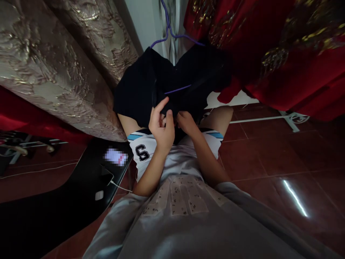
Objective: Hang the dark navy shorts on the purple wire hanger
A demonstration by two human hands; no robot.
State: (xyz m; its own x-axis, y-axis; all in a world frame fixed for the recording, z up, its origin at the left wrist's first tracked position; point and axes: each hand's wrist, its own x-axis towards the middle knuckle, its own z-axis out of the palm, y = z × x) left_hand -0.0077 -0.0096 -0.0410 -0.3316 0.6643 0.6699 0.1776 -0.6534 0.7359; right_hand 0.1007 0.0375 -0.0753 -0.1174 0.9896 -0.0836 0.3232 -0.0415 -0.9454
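A dark navy garment hangs on a purple clothes hanger in front of me, draped over my knees. My left hand pinches the lower edge of the garment, thumb and fingers closed on the cloth. My right hand grips the same hem just to the right, fingers curled into the fabric. Below them are my white shorts with a number 6 and blue trim.
A gold-patterned mattress or cushion leans at the left. Red embroidered cloth hangs at the upper right. A black seat with a phone and white cable stands at the left. The floor is glossy red-brown tile.
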